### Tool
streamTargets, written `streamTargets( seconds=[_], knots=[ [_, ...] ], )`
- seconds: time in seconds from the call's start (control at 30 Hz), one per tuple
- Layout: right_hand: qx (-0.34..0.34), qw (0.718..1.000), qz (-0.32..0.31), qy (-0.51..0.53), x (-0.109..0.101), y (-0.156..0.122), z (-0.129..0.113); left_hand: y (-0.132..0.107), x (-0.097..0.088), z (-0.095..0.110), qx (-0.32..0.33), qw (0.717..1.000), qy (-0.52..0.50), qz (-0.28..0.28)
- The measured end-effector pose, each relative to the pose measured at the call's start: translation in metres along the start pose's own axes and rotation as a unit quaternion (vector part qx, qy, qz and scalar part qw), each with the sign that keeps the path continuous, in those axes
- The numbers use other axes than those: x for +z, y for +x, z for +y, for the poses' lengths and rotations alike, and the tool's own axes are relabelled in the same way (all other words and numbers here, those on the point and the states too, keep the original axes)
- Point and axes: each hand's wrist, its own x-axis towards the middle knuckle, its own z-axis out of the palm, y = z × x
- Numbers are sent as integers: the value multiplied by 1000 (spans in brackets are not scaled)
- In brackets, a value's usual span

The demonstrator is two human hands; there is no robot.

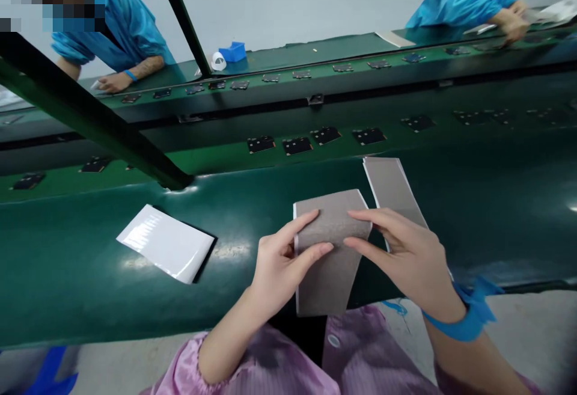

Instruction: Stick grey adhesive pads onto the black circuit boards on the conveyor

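Note:
Both my hands hold a grey rectangular sheet [331,244] just above the near edge of the green bench [90,263]. My left hand [279,263] pinches its left edge between thumb and fingers. My right hand [401,257] grips its right side with the fingers curled on top. A second grey sheet [391,187] lies flat on the bench behind my right hand, partly hidden by it.
A glossy white sheet [166,243] lies on the bench to the left. Several small dark square parts [297,145] ride on the conveyor belt beyond. A dark frame bar [90,115] slants down at left. Two people in blue coats [130,34] work at the far side, near a blue box [233,52].

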Motion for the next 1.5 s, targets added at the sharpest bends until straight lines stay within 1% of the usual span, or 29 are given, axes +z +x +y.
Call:
streamTargets(
  seconds=[0.1, 0.17, 0.33, 0.43, 0.5, 0.53, 0.6, 0.63, 0.67, 0.7, 0.73, 0.83, 0.87, 0.97, 1.03, 1.13, 1.23, 1.3, 1.37, 1.43, 1.5],
  knots=[
    [-39, 999, 21, -32, 2, 0, -3, 1, -3, 2, 33, 999, 25, 17],
    [-62, 996, 32, -54, 2, -1, -3, 1, -4, 3, 39, 998, 33, 23],
    [-91, 986, 63, -128, 1, -2, -4, -1, -5, 5, 51, 995, 78, 25],
    [-146, 977, 70, -136, -2, -2, -10, -6, -9, 9, 62, 986, 145, 46],
    [-168, 976, 63, -125, -3, -4, -15, -9, -13, 11, 76, 983, 162, 45],
    [-168, 977, 57, -117, -4, -6, -18, -11, -15, 13, 82, 986, 143, 27],
    [-157, 982, 40, -99, -6, -10, -23, -13, -18, 16, 77, 995, 55, -36],
    [-151, 984, 35, -90, -7, -12, -25, -13, -18, 18, 61, 996, 6, -68],
    [-147, 985, 32, -84, -9, -14, -26, -13, -17, 21, 40, 995, -33, -87],
    [-143, 986, 34, -77, -10, -15, -27, -12, -15, 23, 17, 994, -56, -91],
    [-139, 987, 42, -72, -12, -15, -27, -11, -12, 25, -1, 995, -64, -80],
    [-130, 987, 78, -58, -19, -11, -21, -1, -1, 31, -21, 998, -54, -19],
    [-128, 986, 93, -57, -22, -9, -17, 5, 4, 33, -23, 998, -53, -8],
    [-127, 976, 158, -74, -32, 1, 1, 27, 25, 37, -44, 997, -68, -16],
    [-119, 967, 208, -88, -44, 7, 14, 44, 45, 41, -87, 991, -95, -38],
    [-96, 954, 266, -104, -71, 18, 32, 72, 85, 59, -191, 964, -169, -69],
    [-65, 946, 303, -99, -111, 30, 51, 97, 133, 91, -277, 932, -218, -79],
    [-47, 949, 299, -82, -144, 38, 63, 112, 165, 116, -316, 919, -221, -82],
    [-26, 959, 274, -73, -179, 44, 77, 124, 197, 137, -351, 906, -220, -89],
    [3, 970, 234, -69, -211, 46, 91, 131, 224, 150, -373, 895, -224, -97],
    [22, 978, 197, -56, -234, 43, 105, 133, 246, 155, -382, 888, -232, -105]
  ],
)
